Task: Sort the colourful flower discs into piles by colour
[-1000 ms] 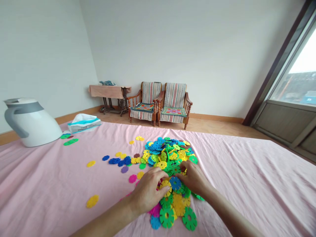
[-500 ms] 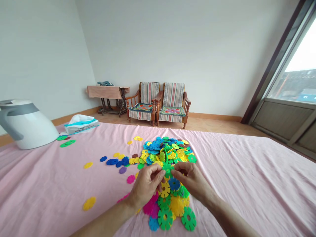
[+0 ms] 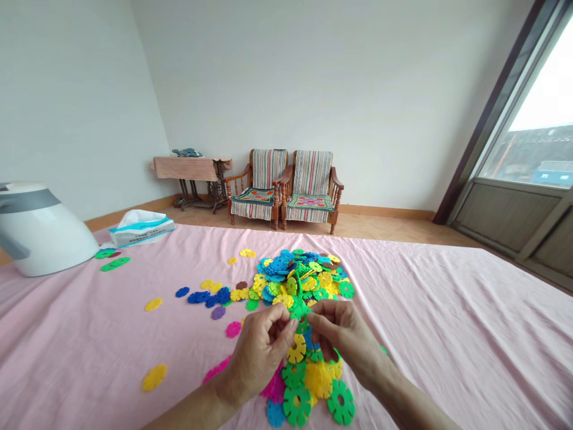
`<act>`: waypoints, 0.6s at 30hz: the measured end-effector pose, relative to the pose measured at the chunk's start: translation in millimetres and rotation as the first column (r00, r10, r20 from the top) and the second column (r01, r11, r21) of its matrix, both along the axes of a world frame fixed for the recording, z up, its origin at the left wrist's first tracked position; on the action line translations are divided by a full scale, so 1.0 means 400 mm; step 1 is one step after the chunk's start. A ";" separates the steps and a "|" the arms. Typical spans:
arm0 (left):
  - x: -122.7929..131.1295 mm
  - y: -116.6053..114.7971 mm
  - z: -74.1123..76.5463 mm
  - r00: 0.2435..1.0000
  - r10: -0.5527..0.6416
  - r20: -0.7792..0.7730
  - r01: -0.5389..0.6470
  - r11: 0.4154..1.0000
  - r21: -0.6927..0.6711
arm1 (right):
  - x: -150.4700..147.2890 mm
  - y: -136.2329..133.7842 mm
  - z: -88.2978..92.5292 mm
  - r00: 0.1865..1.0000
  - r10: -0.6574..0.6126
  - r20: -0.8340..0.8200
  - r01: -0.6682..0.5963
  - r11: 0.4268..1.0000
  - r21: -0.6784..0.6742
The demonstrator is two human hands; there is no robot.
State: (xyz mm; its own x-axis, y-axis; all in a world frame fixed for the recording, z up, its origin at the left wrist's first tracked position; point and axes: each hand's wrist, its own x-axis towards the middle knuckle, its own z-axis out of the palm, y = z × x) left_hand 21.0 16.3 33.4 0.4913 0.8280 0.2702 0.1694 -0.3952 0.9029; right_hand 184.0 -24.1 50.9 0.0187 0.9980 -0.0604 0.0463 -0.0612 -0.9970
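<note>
My left hand (image 3: 260,343) is closed, its thumb and forefinger pinching the left side of a green notched plastic disc (image 3: 299,312). From the other side my right hand (image 3: 351,334) pinches the same green piece between thumb and fingers. Whether it is one disc or several joined ones I cannot tell, as fingertips cover the edges. Beyond my hands lies a heap of notched discs (image 3: 286,269) in blue, green and yellow. Below them are a yellow disc (image 3: 295,349), a green disc (image 3: 296,406), another green disc (image 3: 341,402) and a blue disc (image 3: 276,413).
Loose discs lie to the left, including a yellow one (image 3: 154,377), a magenta one (image 3: 233,329) and a purple one (image 3: 218,312). A white kettle (image 3: 49,239) and a tissue pack (image 3: 142,232) stand at the far left on the pink cloth (image 3: 447,334). Two wooden armchairs (image 3: 308,200) are behind.
Both hands have come a little lower and closer together around the green piece. The view has shifted slightly, moving the kettle and tissues left.
</note>
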 end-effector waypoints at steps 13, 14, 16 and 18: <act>-0.008 0.006 0.011 0.998 -0.056 0.025 0.058 0.990 -0.127 | -0.011 -0.005 -0.011 0.993 0.072 -0.094 -0.078 0.995 -0.055; -0.009 0.008 0.012 0.998 -0.057 0.027 0.061 0.985 -0.159 | -0.011 -0.005 -0.011 0.990 0.075 -0.115 -0.082 0.995 -0.054; -0.012 0.011 0.011 0.998 -0.058 0.028 0.063 0.977 -0.203 | -0.012 -0.006 -0.009 0.987 0.088 -0.131 -0.095 0.994 -0.047; -0.012 0.012 0.009 0.998 -0.060 0.031 0.065 0.973 -0.222 | -0.011 -0.007 -0.007 0.988 0.100 -0.114 -0.106 0.993 -0.042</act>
